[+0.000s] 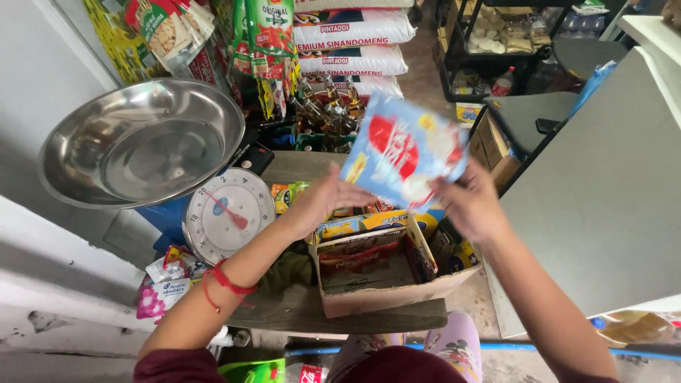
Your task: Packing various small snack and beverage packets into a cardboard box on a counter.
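A flat light-blue plastic packet with red and white print (406,150) is held up at twelve o'clock above the open brown cardboard box (386,273). It is pinched at its lower edge by the left hand (323,202) and the right hand (468,202), fingers clamped on it. The box rests on the worn wooden desk (298,308); a round white dial scale with a steel pan (228,216) stands at nine o'clock. The packet appears mid-handling; any lowering would call for clearance past the box flaps.
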